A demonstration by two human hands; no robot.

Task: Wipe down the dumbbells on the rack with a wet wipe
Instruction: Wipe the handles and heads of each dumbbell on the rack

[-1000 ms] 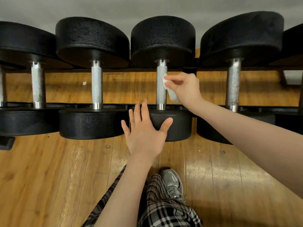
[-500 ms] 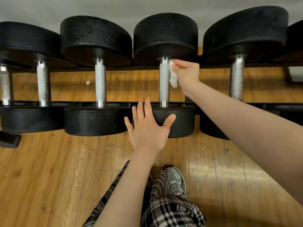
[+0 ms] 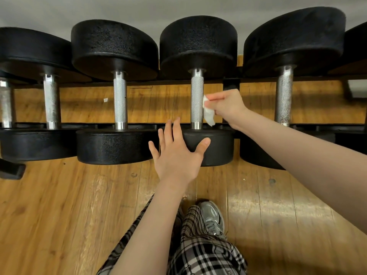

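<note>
The left hand lies flat with straight, spread fingers on the near black rubber head of the dumbbell with the knurled steel handle, probably to brace it against rolling. Just right of that handle, the right hand pinches a crumpled white wet wipe against its side, suiting a stroke along the metal. Similar dumbbells flank both hands on the black rack, above a glossy wooden plank floor beneath a grey wall.
</note>
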